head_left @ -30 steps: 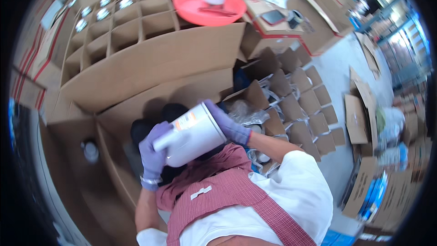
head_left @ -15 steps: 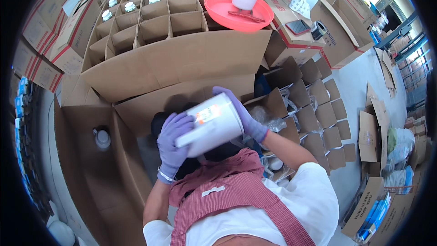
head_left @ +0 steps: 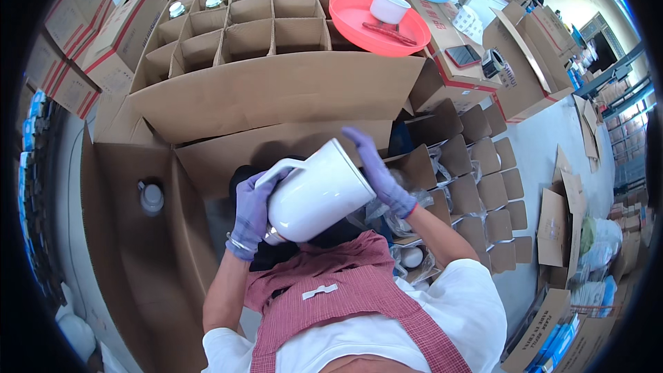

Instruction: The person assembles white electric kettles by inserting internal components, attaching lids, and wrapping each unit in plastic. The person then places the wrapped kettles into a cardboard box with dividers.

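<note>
A glossy white vacuum flask (head_left: 319, 195) lies tilted in front of my apron, its handle toward the carton and its metal neck low on the left. Wrapped round its handle and neck end is my left hand (head_left: 251, 213), in a lilac glove. My right hand (head_left: 381, 178), gloved alike, is beside the broad base with its fingers stretched out and apart; whether the palm touches the flask I cannot tell. Down in the open carton (head_left: 141, 255) at the left stands a white handled vessel (head_left: 151, 198).
Ahead, a divided carton (head_left: 276, 83) holds several white-capped flasks. A red basin (head_left: 345, 17) with a white bowl (head_left: 389, 7) rests on its corner. At the right are a phone (head_left: 463, 56), a tape roll (head_left: 492, 63) and cardboard dividers (head_left: 476, 190) with plastic wrapping.
The flask has turned about its length: the orange-and-white label has gone out of sight and the handle now points up toward the carton. My right hand has come off its side, fingers spread.
</note>
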{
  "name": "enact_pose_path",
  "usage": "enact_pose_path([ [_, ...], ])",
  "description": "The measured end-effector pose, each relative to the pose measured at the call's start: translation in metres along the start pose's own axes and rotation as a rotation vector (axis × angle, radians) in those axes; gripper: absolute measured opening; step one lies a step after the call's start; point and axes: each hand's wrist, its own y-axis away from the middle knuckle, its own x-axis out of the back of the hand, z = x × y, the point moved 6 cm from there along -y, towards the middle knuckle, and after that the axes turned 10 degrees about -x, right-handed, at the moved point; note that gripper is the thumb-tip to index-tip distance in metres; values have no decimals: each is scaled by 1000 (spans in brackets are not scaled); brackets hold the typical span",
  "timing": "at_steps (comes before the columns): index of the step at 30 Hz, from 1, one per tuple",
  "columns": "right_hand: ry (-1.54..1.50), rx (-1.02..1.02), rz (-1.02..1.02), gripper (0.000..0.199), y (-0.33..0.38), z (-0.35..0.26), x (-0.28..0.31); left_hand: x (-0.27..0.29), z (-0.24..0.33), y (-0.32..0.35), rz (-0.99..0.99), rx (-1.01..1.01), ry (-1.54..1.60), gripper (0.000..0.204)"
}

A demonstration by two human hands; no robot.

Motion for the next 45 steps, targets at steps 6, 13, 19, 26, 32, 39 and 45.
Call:
enact_pose_path([
  [6, -252, -210, -170, 54, -7, -5, -12, -45, 52, 9, -209, -975, -875, 34],
  [13, 83, 240, -55, 46, -13, -42, -3, 2, -12, -4, 116, -93, 40, 27],
  [19, -97, 121, -51, 48, -17, -66, -12, 11, 18, -5, 22, -619, -267, 28],
  [26, 988, 452, 889, 55, -163, -190, 153, 31, -9, 24, 368, -398, 341, 41],
  [32, 726, 498, 745, 48, -208, -164, 207, 17, -36, 23, 389, -181, 937, 50],
  [39, 1076, 795, 94, 50, -26, -175, -3, 17, -30, 21, 441, -118, 1143, 50],
  [45, 680, 827, 98, 64, 31, -161, -42, -16, -19, 18, 296, -105, 1101, 58],
])
